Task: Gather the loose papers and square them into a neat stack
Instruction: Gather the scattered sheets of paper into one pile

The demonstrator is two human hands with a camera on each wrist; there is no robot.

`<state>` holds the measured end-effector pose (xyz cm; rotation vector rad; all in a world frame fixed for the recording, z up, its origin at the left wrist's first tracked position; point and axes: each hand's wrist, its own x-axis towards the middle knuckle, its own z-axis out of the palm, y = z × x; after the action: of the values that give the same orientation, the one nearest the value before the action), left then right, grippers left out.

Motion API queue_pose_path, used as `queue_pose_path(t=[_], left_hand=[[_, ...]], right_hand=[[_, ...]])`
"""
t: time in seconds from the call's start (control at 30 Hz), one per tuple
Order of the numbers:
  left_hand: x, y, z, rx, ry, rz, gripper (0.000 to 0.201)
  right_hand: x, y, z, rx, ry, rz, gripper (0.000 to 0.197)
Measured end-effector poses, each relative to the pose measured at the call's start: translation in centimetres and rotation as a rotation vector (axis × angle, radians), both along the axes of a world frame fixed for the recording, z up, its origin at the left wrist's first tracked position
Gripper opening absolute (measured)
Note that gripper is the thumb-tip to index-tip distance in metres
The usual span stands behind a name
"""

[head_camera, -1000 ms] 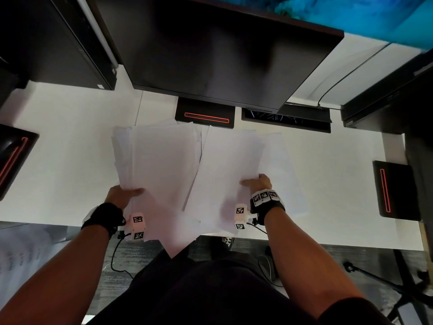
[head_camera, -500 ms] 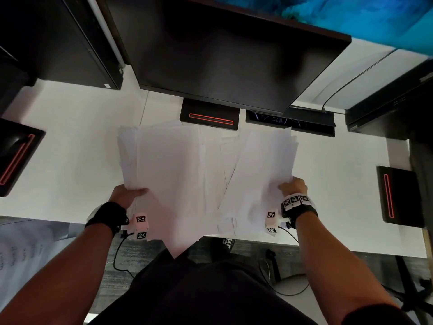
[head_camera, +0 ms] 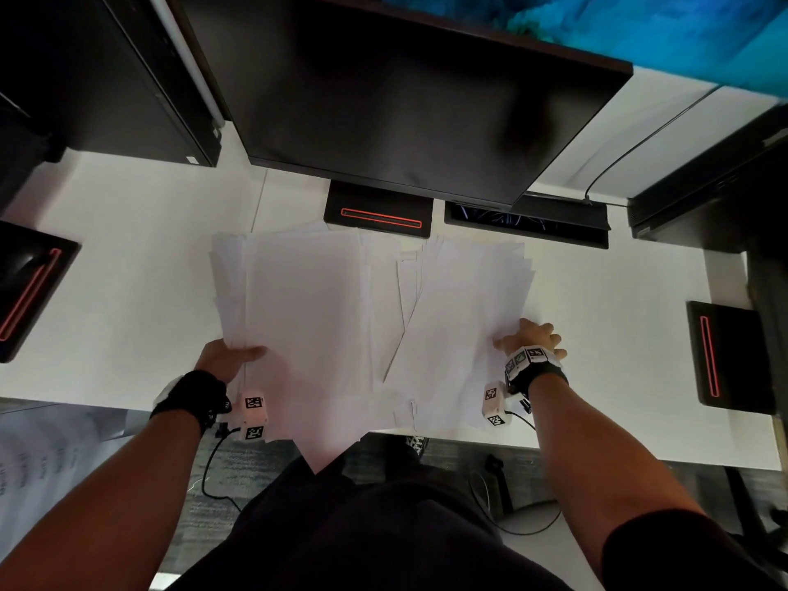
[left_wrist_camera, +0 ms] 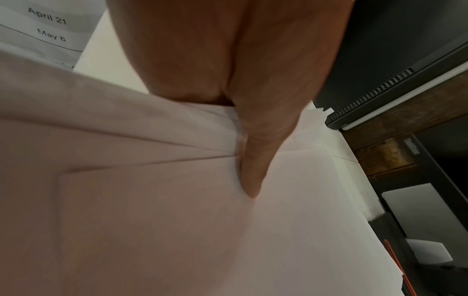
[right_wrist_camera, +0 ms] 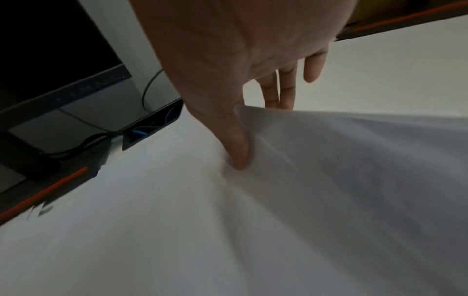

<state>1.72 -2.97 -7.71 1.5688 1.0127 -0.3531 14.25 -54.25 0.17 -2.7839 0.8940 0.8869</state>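
Note:
White loose papers lie fanned in two overlapping bunches on the white desk (head_camera: 128, 258). The left bunch (head_camera: 307, 317) juts over the desk's near edge. My left hand (head_camera: 232, 356) pinches its left edge, thumb (left_wrist_camera: 253, 170) on top and the other fingers hidden beneath. The right bunch (head_camera: 464, 326) lies tilted beside it. My right hand (head_camera: 526, 339) holds its right edge, thumb (right_wrist_camera: 238, 152) pressed on top, fingers (right_wrist_camera: 286, 90) reaching under the lifted sheets (right_wrist_camera: 354, 160).
A dark monitor (head_camera: 405, 96) stands behind the papers on a black base with a red stripe (head_camera: 379, 215). A cable slot (head_camera: 524, 219) lies to its right. More black bases sit at the far left (head_camera: 30, 287) and far right (head_camera: 725, 356). A printed sheet (head_camera: 42, 454) hangs below left.
My right hand shifted from the middle of the right bunch to its right edge and drew the sheets together. The left hand kept its hold.

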Motion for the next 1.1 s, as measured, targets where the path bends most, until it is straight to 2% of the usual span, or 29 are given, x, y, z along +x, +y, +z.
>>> queue_pose_path(t=[0.2,0.33,0.43,0.5,0.63,0.7,0.77,0.9,1.03,1.1], left_hand=[[0.2,-0.2,0.2,-0.006,-0.006,-0.008,0.047],[0.2,0.1,-0.2,-0.007,0.000,0.000,0.048],[0.2,0.1,-0.3,0.001,0.005,0.000,0.050],[0.2,0.2,-0.4,0.007,0.007,-0.003,0.052],[0.2,0.1,-0.5,0.013,0.019,0.001,0.051],[0.2,0.2,-0.7,0.009,0.019,0.005,0.051],[0.1,0.2,-0.7,0.000,0.021,0.006,0.049],[0.1,0.3,-0.6,-0.011,0.016,0.012,0.049],[0.1,0.2,-0.4,-0.015,0.029,0.011,0.049],[-0.1,0.4,-0.8,-0.019,0.027,0.015,0.056]], right_hand=[[0.5,-1.4,0.0,0.198,-0.059,-0.152,0.031],[0.4,-1.6,0.5,0.172,-0.022,-0.122,0.041],[0.3,-1.9,0.4,0.231,-0.001,-0.141,0.044],[0.2,-2.2,0.1,0.247,-0.011,-0.175,0.055],[-0.2,-1.7,-0.1,0.283,-0.138,-0.358,0.092],[-0.5,-0.9,-0.1,0.261,-0.115,-0.357,0.098],[-1.1,-0.2,-0.3,0.209,-0.057,-0.333,0.094],[-1.9,1.2,-0.6,0.223,-0.033,-0.350,0.083],[-1.7,1.8,-0.9,0.327,-0.102,-0.422,0.068],[-1.9,1.9,-0.3,0.401,-0.149,-0.448,0.059]])
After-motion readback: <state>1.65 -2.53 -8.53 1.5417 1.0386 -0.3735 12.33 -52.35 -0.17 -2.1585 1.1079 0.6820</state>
